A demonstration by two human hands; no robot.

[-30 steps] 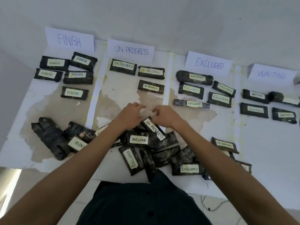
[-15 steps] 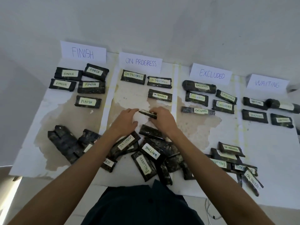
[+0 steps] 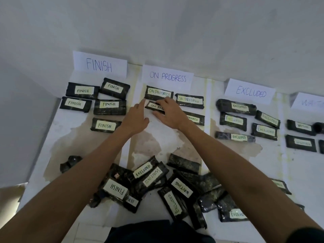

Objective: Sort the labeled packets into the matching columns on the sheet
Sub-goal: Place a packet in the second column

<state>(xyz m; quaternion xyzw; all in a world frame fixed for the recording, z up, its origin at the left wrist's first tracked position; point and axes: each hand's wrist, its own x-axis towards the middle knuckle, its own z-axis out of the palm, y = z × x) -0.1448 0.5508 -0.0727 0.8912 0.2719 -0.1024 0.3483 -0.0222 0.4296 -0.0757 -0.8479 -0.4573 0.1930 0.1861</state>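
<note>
A dark packet labeled ON PROGRESS (image 3: 154,106) lies in the ON PROGRESS column (image 3: 167,78) of the white sheet (image 3: 189,151), just under another such packet (image 3: 158,92). My right hand (image 3: 169,114) pinches it between thumb and fingers and covers its right half. My left hand (image 3: 135,118) reaches in from the left, its straight index finger touching the packet's left end. A loose pile of mixed packets (image 3: 182,188) lies at the near edge between my forearms.
Sorted packets lie under the FINISH card (image 3: 99,64) at left, the EXCLUDED card (image 3: 251,92) at right and the WAITING card (image 3: 312,102) at far right. A white wall rises behind the cards. Two more ON PROGRESS packets (image 3: 190,100) sit right of my hands.
Both hands lifted the ON PROGRESS packet out of the pile and carried it forward to the second row of the ON PROGRESS column. The pile shifted slightly.
</note>
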